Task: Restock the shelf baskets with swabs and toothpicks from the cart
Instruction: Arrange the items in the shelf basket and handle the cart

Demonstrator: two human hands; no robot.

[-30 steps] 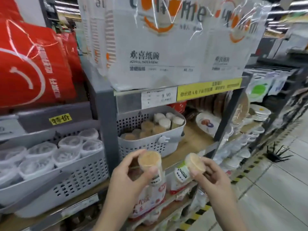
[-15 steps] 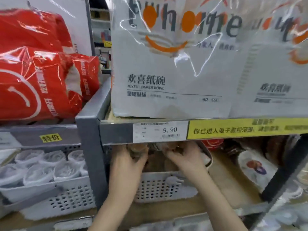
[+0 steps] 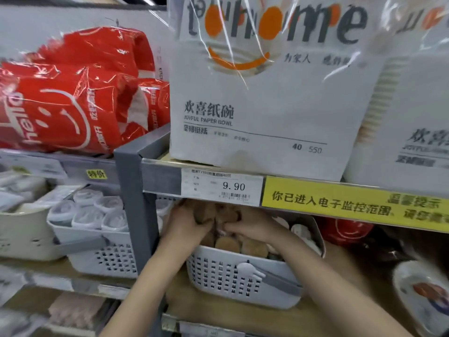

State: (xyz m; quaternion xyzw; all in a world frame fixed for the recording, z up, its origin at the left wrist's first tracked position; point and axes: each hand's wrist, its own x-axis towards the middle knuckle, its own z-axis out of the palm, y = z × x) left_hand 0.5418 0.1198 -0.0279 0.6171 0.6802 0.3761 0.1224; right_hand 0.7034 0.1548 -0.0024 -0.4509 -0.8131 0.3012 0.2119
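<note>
Your left hand [image 3: 188, 221]: inside the grey perforated basket [image 3: 243, 280], just under the shelf edge, fingers curled round a brown-topped toothpick container [image 3: 204, 212] held above the ones already stocked.

Your right hand [image 3: 250, 224]: beside the left, nearly touching it at the fingertips, fingers curled over a second brown-topped container [image 3: 229, 214]. The grip itself is partly hidden by the shelf lip and motion blur, but the fingers wrap the container.

Basket contents: a row of brown round-topped containers [image 3: 227, 244] packed at the front, directly below your hands; pale-topped ones [image 3: 300, 231] toward the right end. A white hand-shaped clip [image 3: 247, 269] sits on the basket's front wall.

Basket position: on the wooden shelf board [image 3: 315, 310], right of the grey upright post [image 3: 131, 215].

Left of the post: a second grey perforated basket [image 3: 107, 259] holding round white-lidded tubs [image 3: 88, 217], and beside it a pale bin [image 3: 26, 237].

Shelf edge above your hands: a white price tag [image 3: 222, 188] reading 9.90, then a yellow notice strip [image 3: 352, 203] with Chinese text.

Upper shelf: white paper bowl packs [image 3: 262, 98] in clear wrap; red wrapped packs [image 3: 73, 93] on the left.

Far right, lower: a red pack [image 3: 345, 231] behind the basket and a patterned plate [image 3: 422, 293].
</note>
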